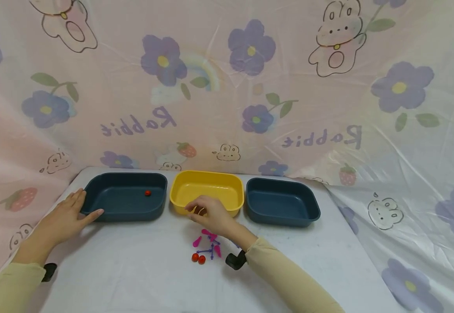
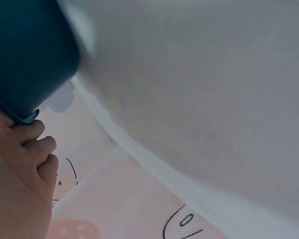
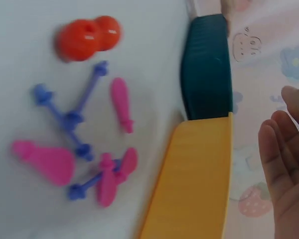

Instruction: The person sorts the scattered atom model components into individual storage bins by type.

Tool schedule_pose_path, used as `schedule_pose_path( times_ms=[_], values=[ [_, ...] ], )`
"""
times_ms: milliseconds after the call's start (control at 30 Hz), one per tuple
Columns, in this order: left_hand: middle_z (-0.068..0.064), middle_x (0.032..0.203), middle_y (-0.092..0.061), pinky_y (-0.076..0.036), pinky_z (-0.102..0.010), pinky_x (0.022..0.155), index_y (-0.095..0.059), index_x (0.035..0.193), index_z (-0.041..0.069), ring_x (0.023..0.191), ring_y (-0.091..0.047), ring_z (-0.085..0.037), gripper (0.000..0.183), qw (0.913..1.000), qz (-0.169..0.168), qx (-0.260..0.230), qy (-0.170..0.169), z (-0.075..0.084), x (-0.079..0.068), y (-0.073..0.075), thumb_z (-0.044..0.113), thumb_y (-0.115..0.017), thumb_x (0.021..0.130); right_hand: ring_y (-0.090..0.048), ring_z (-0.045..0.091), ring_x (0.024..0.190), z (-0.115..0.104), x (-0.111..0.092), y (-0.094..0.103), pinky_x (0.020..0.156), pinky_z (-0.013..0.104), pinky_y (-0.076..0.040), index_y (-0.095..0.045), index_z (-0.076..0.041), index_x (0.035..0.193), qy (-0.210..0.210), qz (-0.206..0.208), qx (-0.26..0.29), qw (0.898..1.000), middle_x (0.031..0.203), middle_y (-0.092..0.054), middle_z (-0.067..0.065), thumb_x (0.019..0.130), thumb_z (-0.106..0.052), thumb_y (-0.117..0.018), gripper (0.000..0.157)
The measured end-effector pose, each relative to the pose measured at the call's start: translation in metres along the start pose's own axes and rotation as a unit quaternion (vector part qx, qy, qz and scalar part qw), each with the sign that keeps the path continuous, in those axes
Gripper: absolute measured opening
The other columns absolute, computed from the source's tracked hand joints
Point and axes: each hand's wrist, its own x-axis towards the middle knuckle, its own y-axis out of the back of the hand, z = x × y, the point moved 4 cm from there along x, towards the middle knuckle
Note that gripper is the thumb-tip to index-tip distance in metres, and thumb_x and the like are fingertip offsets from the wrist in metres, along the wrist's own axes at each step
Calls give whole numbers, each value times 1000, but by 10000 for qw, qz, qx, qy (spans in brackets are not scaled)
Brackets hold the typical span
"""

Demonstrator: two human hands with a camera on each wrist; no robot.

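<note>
My left hand rests against the left end of a dark blue bin, its thumb stretched toward the near corner. Up close, its fingertips lie right at the bin's rim. One small red ball sits inside that bin. Over the near rim of the yellow bin hovers my right hand, fingers loosely bent, thumb apart, nothing between them. Below it on the white table lie two red balls, several purple rods with knobbed ends and several pink paddle-shaped pieces.
A second dark blue bin stands to the right of the yellow one, the three in a row along the back of the white table. A printed curtain hangs close behind and at both sides.
</note>
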Motion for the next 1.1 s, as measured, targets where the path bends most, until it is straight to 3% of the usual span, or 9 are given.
schedule_pose_path(
  times_ms=[233, 533, 1100],
  values=[
    [-46, 160, -10, -13, -76, 116, -10, 154, -23, 148, -7, -64, 102, 10000, 49, -9, -16, 1, 1, 1, 58, -49, 105, -62, 1, 89, 1, -20, -7, 81, 15, -56, -75, -9, 116, 70, -591, -445, 9972, 102, -69, -6, 97, -17, -76, 21],
    [-46, 159, -12, -18, -77, 114, -12, 153, -24, 147, -13, -64, 102, 9999, 11, 122, 14, 3, 3, 3, 59, -48, 105, -57, -2, 81, 8, -47, -13, 75, 12, -53, -77, -12, 114, 293, -1323, -1128, 9843, 103, -70, -4, 97, -18, -76, 18],
    [-46, 159, -14, -18, -77, 114, -13, 153, -24, 147, -13, -64, 101, 9999, 82, 86, -5, 1, 0, 1, 58, -49, 106, -58, 0, 84, 17, -73, -23, 79, 7, -49, -78, -14, 113, 389, -1958, -1464, 9689, 102, -68, -6, 95, -16, -79, 18]
  ],
)
